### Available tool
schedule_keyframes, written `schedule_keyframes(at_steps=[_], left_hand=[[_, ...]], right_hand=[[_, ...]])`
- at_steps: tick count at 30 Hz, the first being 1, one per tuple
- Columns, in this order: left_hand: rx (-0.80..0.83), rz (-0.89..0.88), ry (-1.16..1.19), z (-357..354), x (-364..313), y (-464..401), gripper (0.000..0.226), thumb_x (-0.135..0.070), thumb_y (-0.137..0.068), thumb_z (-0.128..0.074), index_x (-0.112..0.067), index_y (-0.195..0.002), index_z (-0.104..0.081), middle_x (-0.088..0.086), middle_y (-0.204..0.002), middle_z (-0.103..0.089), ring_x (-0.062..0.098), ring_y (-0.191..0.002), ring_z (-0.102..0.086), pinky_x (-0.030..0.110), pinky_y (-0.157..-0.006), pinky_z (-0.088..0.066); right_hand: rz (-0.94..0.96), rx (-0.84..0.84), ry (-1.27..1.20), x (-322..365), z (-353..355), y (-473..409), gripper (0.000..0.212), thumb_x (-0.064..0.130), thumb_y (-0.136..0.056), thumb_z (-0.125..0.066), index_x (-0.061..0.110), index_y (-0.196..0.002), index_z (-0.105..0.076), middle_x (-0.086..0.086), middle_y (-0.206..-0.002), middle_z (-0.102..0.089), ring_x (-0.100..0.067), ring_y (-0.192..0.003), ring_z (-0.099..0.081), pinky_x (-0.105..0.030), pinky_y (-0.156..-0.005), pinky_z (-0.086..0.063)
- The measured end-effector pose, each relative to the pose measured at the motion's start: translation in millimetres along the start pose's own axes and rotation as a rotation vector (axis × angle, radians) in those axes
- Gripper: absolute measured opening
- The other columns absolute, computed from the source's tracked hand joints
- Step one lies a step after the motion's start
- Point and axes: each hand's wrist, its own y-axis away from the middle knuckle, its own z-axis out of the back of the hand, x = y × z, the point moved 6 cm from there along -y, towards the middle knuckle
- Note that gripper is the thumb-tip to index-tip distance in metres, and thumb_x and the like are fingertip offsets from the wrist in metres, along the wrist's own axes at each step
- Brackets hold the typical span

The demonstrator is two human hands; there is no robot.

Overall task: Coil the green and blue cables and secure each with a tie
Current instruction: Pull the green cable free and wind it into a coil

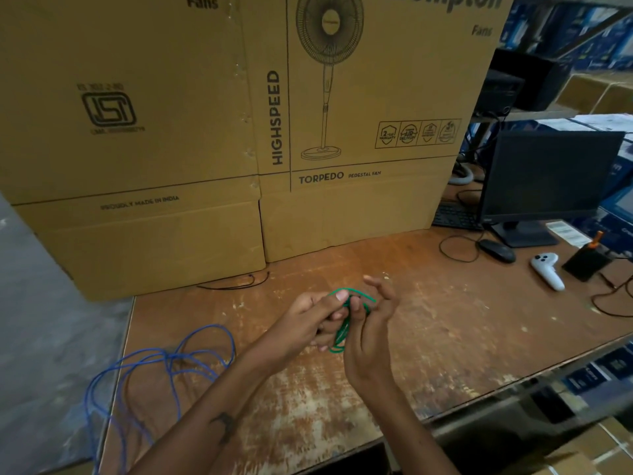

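**Green cable being coiled in hand; blue cable waiting, loose**

The boxes (239,132) are standing along the tabletop's (445,320) far edge, walling off everything behind them. The monitor (548,176), with a mouse (496,250) and a white controller (547,270) before it, is sitting at the far right corner, well apart from the work.

The blue cable (164,365) is lying in slack, uncoiled loops at the near left corner, partly spilling over the left edge; judged, it is parked there until the green one is done.

The green cable (344,323) is being held above the tabletop's middle, bundled into a small coil between both hands. The left hand (308,320) is pinching the coil's top between thumb and fingers, apparently to stop the turns springing apart. The right hand (368,334) is cupping the coil with curled fingers, index raised.

A thin black tie (236,282) is lying against the boxes' foot, untouched.

Hidden: most of the coil, its ends and turn count. Whether a tie is already in hand cannot be told.
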Motion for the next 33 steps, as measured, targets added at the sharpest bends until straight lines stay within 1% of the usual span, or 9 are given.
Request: schedule_keyframes(at_steps=[2,7,12,15,20,23,27,30,33], left_hand=[[0.03,0.004,0.044,-5.5,0.1,2.5,0.038,-0.04,-0.107,-0.051,-0.021,-0.074,-0.056,-0.006,-0.056,-0.031,0.007,-0.04,-0.033,0.024,-0.05,-0.043],[0.119,0.123,0.12,-3.2,7.3,9.9,0.035,-0.044,-0.107,-0.048,-0.018,-0.085,-0.055,-0.003,-0.066,-0.033,0.009,-0.048,-0.044,0.029,-0.065,-0.052],[0.148,0.203,0.11,-0.1,15.1,13.5,0.037,-0.053,-0.103,-0.052,-0.022,-0.082,-0.053,-0.006,-0.065,-0.03,0.006,-0.046,-0.039,0.026,-0.063,-0.051],[0.162,0.251,0.2,1.7,17.0,16.8,0.034,-0.05,-0.101,-0.055,-0.021,-0.082,-0.055,-0.006,-0.064,-0.031,0.006,-0.046,-0.04,0.027,-0.063,-0.051],[0.233,0.284,0.174,2.2,14.2,20.4,0.035,-0.049,-0.105,-0.049,-0.02,-0.086,-0.054,-0.004,-0.068,-0.031,0.007,-0.049,-0.042,0.03,-0.068,-0.052],[0.222,0.278,0.128,0.9,8.5,22.2,0.038,-0.05,-0.106,-0.047,-0.018,-0.086,-0.054,-0.002,-0.067,-0.031,0.007,-0.048,-0.042,0.03,-0.069,-0.053],[0.162,0.203,0.064,-5.9,-1.4,20.1,0.041,-0.047,-0.108,-0.044,-0.014,-0.087,-0.058,0.001,-0.065,-0.035,0.013,-0.05,-0.053,0.033,-0.072,-0.055],[0.127,0.162,0.086,-13.9,-5.0,20.2,0.039,-0.044,-0.105,-0.046,-0.008,-0.09,-0.054,0.003,-0.068,-0.042,0.021,-0.059,-0.063,0.037,-0.085,-0.058],[0.162,0.151,0.045,-16.2,-11.0,27.8,0.037,-0.042,-0.107,-0.043,-0.008,-0.094,-0.051,0.005,-0.072,-0.046,0.023,-0.066,-0.066,0.039,-0.096,-0.056]], right_hand=[[-0.03,-0.015,0.068,-8.3,-1.7,-2.2,0.034,0.052,-0.107,-0.045,0.046,-0.141,-0.048,0.002,-0.085,-0.071,-0.029,-0.063,-0.072,-0.042,-0.055,-0.061],[0.127,0.041,0.305,-16.7,6.1,-0.5,0.027,0.047,-0.111,-0.037,0.042,-0.123,-0.061,0.012,-0.098,-0.07,-0.016,-0.077,-0.072,-0.044,-0.063,-0.06],[-0.071,0.106,-0.09,-10.1,-0.9,14.3,0.053,0.049,-0.105,-0.042,0.038,-0.156,-0.037,0.007,-0.106,-0.069,-0.046,-0.083,-0.072,-0.06,-0.067,-0.061],[0.024,0.182,0.031,3.1,-0.6,10.6,0.052,0.058,-0.105,-0.042,0.047,-0.156,-0.035,0.003,-0.103,-0.068,-0.031,-0.079,-0.075,-0.045,-0.061,-0.065],[0.1,0.143,0.154,-0.4,5.1,9.3,0.038,0.058,-0.108,-0.036,0.035,-0.122,-0.062,0.013,-0.108,-0.071,-0.013,-0.096,-0.074,-0.027,-0.079,-0.058],[0.028,0.083,0.153,-8.2,2.8,15.2,0.033,0.066,-0.104,-0.039,0.04,-0.11,-0.06,0.011,-0.097,-0.071,-0.015,-0.083,-0.074,-0.037,-0.068,-0.061],[0.116,-0.021,0.285,-1.2,9.5,9.4,0.032,0.068,-0.102,-0.036,0.04,-0.105,-0.051,0.016,-0.081,-0.067,0.001,-0.07,-0.068,-0.011,-0.057,-0.047],[0.155,0.034,0.406,-4.5,16.5,-0.9,0.006,0.045,-0.108,-0.048,0.044,-0.102,-0.049,0.016,-0.074,-0.061,-0.007,-0.058,-0.064,-0.014,-0.048,-0.046],[0.185,0.092,0.363,-4.0,18.7,-2.8,0.01,0.033,-0.108,-0.048,0.042,-0.104,-0.05,0.013,-0.073,-0.061,-0.012,-0.059,-0.064,-0.02,-0.047,-0.048]])
